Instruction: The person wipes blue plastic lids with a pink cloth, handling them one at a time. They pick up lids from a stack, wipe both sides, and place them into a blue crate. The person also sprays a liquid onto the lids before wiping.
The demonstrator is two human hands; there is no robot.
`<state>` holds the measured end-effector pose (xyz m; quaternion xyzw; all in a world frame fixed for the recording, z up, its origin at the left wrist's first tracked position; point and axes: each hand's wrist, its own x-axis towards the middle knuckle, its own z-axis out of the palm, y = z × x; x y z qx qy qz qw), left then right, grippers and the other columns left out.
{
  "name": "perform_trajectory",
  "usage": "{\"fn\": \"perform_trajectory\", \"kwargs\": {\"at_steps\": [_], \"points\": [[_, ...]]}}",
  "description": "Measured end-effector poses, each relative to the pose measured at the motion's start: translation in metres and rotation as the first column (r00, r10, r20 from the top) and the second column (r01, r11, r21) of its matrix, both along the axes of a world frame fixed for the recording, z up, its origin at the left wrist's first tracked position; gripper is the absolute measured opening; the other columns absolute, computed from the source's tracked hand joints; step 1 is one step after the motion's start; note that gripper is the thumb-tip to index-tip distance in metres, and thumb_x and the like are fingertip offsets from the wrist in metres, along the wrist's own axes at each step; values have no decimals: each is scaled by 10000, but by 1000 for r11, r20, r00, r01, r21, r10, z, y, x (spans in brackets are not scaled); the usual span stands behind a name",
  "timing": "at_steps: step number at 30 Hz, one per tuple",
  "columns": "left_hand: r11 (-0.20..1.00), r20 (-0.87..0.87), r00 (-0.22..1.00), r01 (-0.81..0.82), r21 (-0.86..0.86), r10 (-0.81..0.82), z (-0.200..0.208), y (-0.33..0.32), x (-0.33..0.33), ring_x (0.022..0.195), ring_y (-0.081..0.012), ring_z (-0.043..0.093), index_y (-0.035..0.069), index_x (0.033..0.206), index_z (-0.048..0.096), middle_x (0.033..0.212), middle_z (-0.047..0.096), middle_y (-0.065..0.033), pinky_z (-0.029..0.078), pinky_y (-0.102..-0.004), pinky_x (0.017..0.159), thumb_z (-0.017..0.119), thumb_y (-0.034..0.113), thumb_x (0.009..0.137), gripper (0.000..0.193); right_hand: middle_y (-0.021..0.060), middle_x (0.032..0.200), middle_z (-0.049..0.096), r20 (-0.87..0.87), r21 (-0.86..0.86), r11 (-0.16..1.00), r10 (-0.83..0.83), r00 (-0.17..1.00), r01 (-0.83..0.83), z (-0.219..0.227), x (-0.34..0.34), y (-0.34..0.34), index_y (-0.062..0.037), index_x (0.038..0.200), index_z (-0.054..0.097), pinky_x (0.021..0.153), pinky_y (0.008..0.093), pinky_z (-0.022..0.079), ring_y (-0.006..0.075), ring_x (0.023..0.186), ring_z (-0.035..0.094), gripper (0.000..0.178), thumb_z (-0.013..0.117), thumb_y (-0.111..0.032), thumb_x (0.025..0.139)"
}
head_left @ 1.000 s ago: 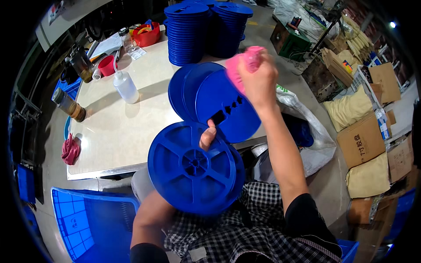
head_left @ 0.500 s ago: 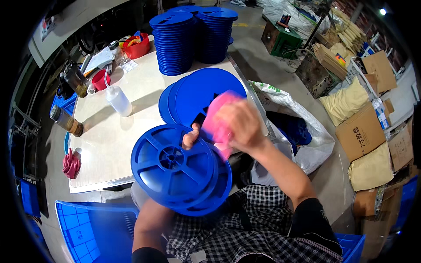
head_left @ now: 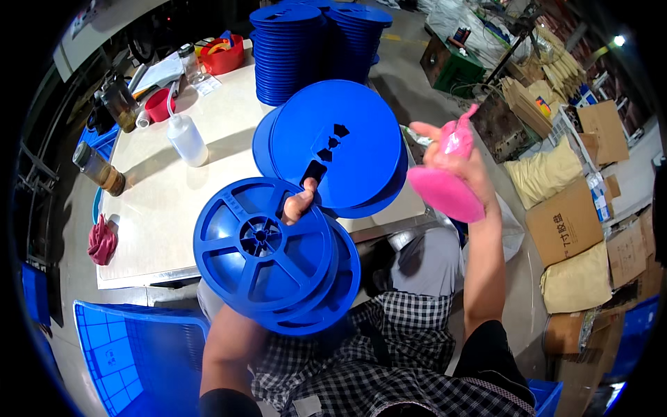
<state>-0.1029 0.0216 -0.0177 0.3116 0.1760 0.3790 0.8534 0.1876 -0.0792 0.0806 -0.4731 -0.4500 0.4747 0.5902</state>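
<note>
My left hand [head_left: 299, 204] grips several blue plastic reels over my lap. Its thumb lies on the edge of the top spoked reel [head_left: 229, 215], and the other fingers are hidden under the reels. Close to the thumb tip is a dark slot in a solid blue disc [head_left: 368, 146], which overlaps more blue discs at the table's front right. Whether my left hand also bears that disc, I cannot tell. Off to the right, my right hand [head_left: 455, 163] is raised, closed around the knotted top of a round pink cloth pad [head_left: 447, 194], apart from the discs.
Tall stacks of blue reels [head_left: 288, 59] stand at the table's back. A white squeeze bottle [head_left: 186, 141], a jar [head_left: 99, 169], a red cup [head_left: 160, 104] and a red rag [head_left: 102, 241] sit along its left. A blue crate [head_left: 104, 354] is at lower left, cardboard boxes [head_left: 566, 222] at right.
My right hand has drawn the pink pad off the solid disc, up and to the right. The left hand keeps its grip on the reels. The whole view has shifted slightly.
</note>
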Motion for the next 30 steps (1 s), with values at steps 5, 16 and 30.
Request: {"fn": "perform_trajectory", "kwargs": {"at_steps": [5, 16, 30], "points": [[1000, -30, 999, 12, 0, -12, 3, -4, 0, 882, -137, 656, 85, 1154, 653, 1023, 684, -30, 554, -275, 833, 705, 288, 985, 269, 55, 926, 662, 342, 15, 1000, 14, 940, -20, 4, -48, -1, 97, 1429, 496, 863, 267, 481, 92, 838, 621, 736, 804, -132, 801], [1000, -71, 997, 26, 0, -26, 9, -11, -3, 885, -145, 665, 89, 1129, 652, 1012, 683, -32, 564, -279, 832, 710, 292, 984, 256, 75, 1088, 669, 189, 105, 994, -54, 980, 34, 0, -51, 2, 6, 1283, 572, 926, 297, 512, 126, 995, 654, 501, 798, -100, 849], [1000, -73, 997, 9, -1, -9, 8, -13, -3, 886, -152, 674, 93, 1100, 651, 998, 682, -33, 575, -283, 828, 716, 297, 983, 244, -36, 821, 602, 109, 147, 653, -758, 644, 743, -30, 16, -80, -61, 995, 641, 635, 247, 479, 74, 694, 593, 159, 751, -104, 889]]}}
